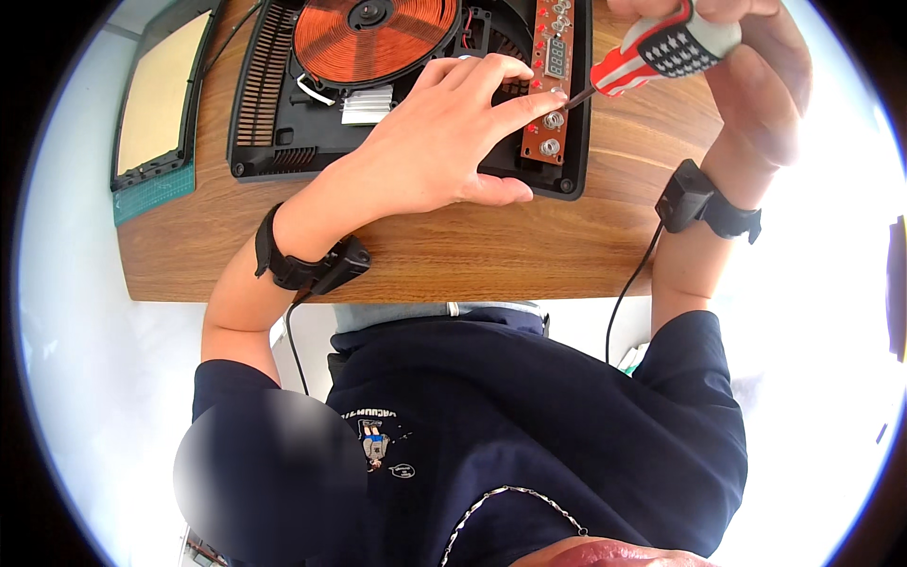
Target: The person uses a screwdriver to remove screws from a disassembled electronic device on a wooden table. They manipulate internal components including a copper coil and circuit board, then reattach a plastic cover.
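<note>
An opened induction cooker base (302, 163) lies on the table, its black plastic tray showing a round copper coil (331, 47). Along its right side runs a narrow orange-brown circuit board (545, 132) with a small digit display and several coil springs. My left hand (435, 137) reaches over the tray with fingers spread, one fingertip at the board beside the screwdriver's tip. Gripped in my right hand (761, 90) is a screwdriver (652, 55) with a red, white and dark star-patterned handle. Its shaft slants down left to the board's right edge.
A black-framed panel with a cream face (159, 90) rests at the far left on a green cutting mat (156, 194). The table (453, 260) is wood-grained. Black straps with small boxes and cables are on both wrists, the left strap (302, 269) near the table's front edge.
</note>
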`<state>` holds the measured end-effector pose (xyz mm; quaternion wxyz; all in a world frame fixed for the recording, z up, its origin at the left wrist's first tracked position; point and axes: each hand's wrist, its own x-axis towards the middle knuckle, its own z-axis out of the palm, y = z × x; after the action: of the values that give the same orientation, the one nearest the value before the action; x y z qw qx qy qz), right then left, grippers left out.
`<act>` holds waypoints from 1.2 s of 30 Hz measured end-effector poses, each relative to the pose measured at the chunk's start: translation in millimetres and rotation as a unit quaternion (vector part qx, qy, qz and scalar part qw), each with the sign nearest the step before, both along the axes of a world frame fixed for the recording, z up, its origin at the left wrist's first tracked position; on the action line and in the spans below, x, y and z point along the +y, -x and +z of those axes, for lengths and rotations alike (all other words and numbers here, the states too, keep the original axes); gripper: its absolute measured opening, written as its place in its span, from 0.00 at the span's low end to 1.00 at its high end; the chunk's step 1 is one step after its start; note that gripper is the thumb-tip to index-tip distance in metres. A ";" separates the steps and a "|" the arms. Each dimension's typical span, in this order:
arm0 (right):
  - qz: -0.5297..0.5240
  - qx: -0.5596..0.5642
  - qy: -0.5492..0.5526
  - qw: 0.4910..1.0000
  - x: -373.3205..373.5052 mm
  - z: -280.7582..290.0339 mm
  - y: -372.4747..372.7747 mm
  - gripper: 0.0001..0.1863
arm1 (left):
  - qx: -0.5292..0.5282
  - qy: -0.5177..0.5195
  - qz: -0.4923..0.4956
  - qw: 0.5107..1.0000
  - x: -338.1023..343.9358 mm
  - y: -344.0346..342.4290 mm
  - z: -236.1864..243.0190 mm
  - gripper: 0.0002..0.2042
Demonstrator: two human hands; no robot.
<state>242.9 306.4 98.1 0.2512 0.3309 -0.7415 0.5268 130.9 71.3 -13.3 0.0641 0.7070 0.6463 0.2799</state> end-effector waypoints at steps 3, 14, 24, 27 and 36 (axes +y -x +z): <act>0.048 0.013 0.059 0.997 7.9 -9.5 5.7 0.15 | 0.000 0.001 -0.007 1.000 2.5 -1.1 0.9 0.40; 0.017 0.053 -0.037 0.998 10.8 -5.8 16.6 0.19 | -0.002 -0.008 -0.013 1.000 2.7 -1.4 1.3 0.40; 0.020 0.073 0.001 0.997 3.6 -14.7 20.7 0.15 | 0.004 0.011 -0.008 1.000 3.8 -0.8 1.0 0.40; -0.056 0.010 0.028 0.998 -22.8 -2.8 6.3 0.17 | 0.003 0.021 0.000 1.000 1.5 -0.2 3.7 0.40; -0.024 0.032 -0.002 0.999 -2.1 -11.1 13.3 0.21 | 0.009 0.018 -0.004 1.000 4.2 -0.4 4.1 0.40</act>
<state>229.5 304.3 87.0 0.2866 0.3302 -0.7420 0.5081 131.4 75.5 -9.2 0.0724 0.7109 0.6490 0.2612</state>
